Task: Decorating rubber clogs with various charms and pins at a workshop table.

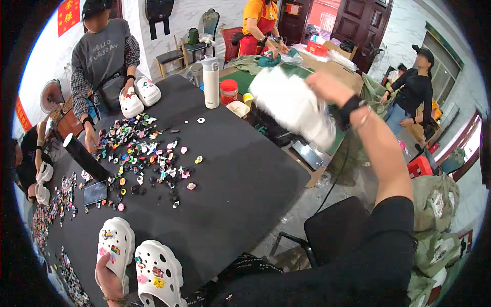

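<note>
My left hand [108, 279] grips a white clog [116, 240] with holes and colourful charms, its thumb against the clog's side. A second white clog [159, 268] with charms sits close beside it at the near table edge. I cannot tell whether my left hand also touches that one. My right hand [330, 88], arm stretched out to the right, is closed on a white bundle [289, 102], smeared by motion, perhaps in plastic. The bundle hangs over the table's far right corner, above a phone [307, 154].
Loose charms [138, 148] cover the left of the dark table [240, 179], with a black cylinder [87, 156] and a dark flat slab [95, 193]. A white bottle [210, 84] and red-lidded jar [228, 92] stand behind. Across, a person holds a clog [131, 105]. A black chair [340, 225] stands right.
</note>
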Available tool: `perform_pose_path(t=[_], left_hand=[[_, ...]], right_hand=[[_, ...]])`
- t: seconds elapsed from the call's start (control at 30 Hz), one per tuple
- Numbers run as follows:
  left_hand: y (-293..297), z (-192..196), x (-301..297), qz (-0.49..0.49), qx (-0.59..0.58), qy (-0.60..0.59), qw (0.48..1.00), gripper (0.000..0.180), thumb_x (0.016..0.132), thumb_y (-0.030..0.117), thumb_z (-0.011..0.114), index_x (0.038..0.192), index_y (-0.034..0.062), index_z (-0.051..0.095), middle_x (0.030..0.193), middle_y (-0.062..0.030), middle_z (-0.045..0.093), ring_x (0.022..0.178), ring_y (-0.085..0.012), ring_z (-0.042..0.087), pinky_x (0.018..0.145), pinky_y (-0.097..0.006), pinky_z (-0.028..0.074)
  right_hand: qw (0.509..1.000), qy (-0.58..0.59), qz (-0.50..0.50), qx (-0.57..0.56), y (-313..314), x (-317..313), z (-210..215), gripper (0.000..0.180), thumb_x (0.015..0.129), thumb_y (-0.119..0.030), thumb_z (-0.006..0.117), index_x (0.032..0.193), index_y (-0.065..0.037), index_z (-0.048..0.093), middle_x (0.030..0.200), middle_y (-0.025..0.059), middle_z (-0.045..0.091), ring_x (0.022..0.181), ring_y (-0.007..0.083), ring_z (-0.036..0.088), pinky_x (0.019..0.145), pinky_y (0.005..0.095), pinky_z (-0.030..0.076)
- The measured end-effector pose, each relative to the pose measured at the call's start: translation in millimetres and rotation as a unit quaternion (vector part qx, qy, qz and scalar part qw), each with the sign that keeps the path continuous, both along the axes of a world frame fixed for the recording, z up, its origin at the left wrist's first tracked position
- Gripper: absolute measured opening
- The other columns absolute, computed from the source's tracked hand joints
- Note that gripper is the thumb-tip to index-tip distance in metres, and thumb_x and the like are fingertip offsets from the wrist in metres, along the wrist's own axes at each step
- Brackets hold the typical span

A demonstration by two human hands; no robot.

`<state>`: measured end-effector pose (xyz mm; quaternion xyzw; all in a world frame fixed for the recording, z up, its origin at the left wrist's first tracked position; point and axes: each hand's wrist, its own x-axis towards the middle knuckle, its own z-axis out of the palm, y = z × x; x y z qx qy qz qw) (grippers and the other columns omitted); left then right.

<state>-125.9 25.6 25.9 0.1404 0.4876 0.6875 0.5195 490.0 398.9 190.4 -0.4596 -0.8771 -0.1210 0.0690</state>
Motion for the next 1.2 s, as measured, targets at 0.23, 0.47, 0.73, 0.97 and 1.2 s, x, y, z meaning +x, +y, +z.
perform_pose_path(t=[0.23, 0.47, 0.73, 0.97, 1.2], left_hand=[[-6.1, -20.0, -21.1, 0.011, -0.001, 0.02, 1.0, 0.051, 0.084, 0.012, 0.057, 0.129, -0.0093, 0.047, 0.121, -0.0209, 0.06, 0.108, -0.0335, 0.062, 0.096, -0.042, 0.05], [-6.5, -15.4, -20.2, -0.016, 0.007, 0.023, 1.0, 0.048, 0.086, 0.015, 0.055, 0.127, -0.0098, 0.049, 0.12, -0.0207, 0.061, 0.108, -0.0317, 0.062, 0.095, -0.041, 0.051], [-0.7, -22.7, -26.2, -0.005, -0.005, -0.024, 1.0, 0.048, 0.088, 0.01, 0.054, 0.131, -0.0079, 0.045, 0.126, -0.0216, 0.058, 0.111, -0.036, 0.061, 0.097, -0.047, 0.05], [-6.0, -14.3, -20.9, 0.001, -0.009, -0.079, 0.997, 0.051, 0.087, 0.008, 0.055, 0.135, -0.0056, 0.042, 0.128, -0.0223, 0.057, 0.112, -0.0375, 0.06, 0.099, -0.049, 0.049], [-26.3, -44.6, -37.3, -0.031, 0.071, 0.653, 0.754, 0.039, 0.083, -0.003, 0.069, 0.12, -0.0021, 0.055, 0.121, -0.0213, 0.062, 0.112, -0.027, 0.062, 0.098, -0.037, 0.048]], right_hand=[[0.928, -0.04, -0.327, 0.173, 58.8, 97.4, 46.5, 0.031, 0.087, -0.017, 0.058, 0.115, -0.01, 0.067, 0.103, 0.0223, 0.067, 0.1, 0.038, 0.064, 0.084, 0.0487, 0.053], [0.969, 0.044, -0.237, 0.052, 41.4, 63.0, -57.5, 0.02, 0.081, -0.019, 0.064, 0.095, -0.008, 0.073, 0.092, 0.0205, 0.069, 0.091, 0.0373, 0.066, 0.083, 0.0455, 0.053], [0.998, 0.048, -0.036, -0.026, -18.8, -44.1, -100.1, 0.022, 0.084, -0.021, 0.065, 0.099, -0.007, 0.07, 0.095, 0.0158, 0.069, 0.095, 0.035, 0.065, 0.083, 0.044, 0.052], [0.99, 0.104, 0.094, -0.018, -63.2, -123.9, -88.4, 0.02, 0.086, -0.02, 0.062, 0.097, -0.005, 0.068, 0.092, 0.0174, 0.068, 0.092, 0.0357, 0.066, 0.079, 0.0459, 0.053], [0.964, 0.092, 0.245, -0.039, -103.5, -190.8, -80.7, 0.019, 0.087, -0.017, 0.063, 0.101, -0.004, 0.065, 0.1, 0.0137, 0.065, 0.098, 0.0333, 0.062, 0.086, 0.041, 0.05]])
